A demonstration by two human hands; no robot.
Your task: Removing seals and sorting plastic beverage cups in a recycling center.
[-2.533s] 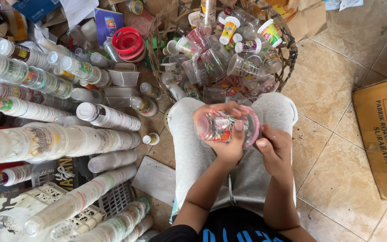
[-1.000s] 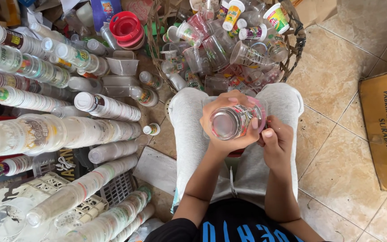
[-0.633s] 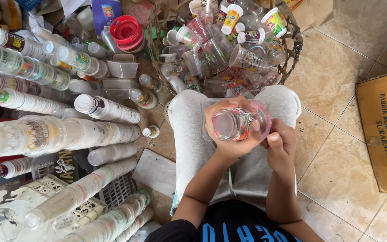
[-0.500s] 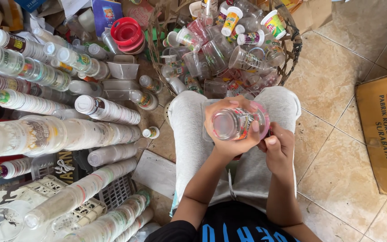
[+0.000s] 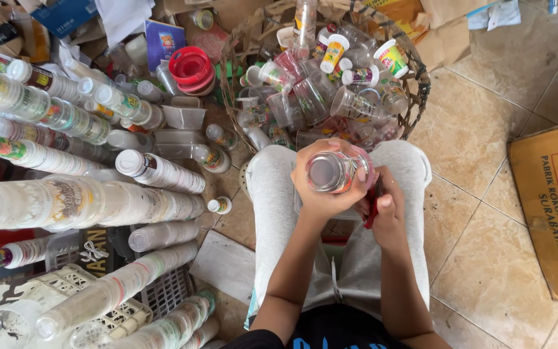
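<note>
Many long stacks of nested clear plastic cups lie on their sides along the left edge of the tiled floor, some over a white plastic crate at the lower left corner. Just right of them, at the top, a stack of red lids sits beside loose clear tubs. Further right, a dark wire basket at the top is piled with loose used cups, some with coloured labels. Below it a seated person in grey trousers holds a clear plastic cup over the lap, mouth toward the camera. Their left hand wraps around the cup's body, fingers curled firmly on it. Their right hand is closed just beside the cup's right side and pinches something small and red; what it is cannot be told. To work the cup's side cleanly, it seems wise to keep the left grip steady without crushing the thin wall. A flattened brown cardboard box lies at the right edge.
</note>
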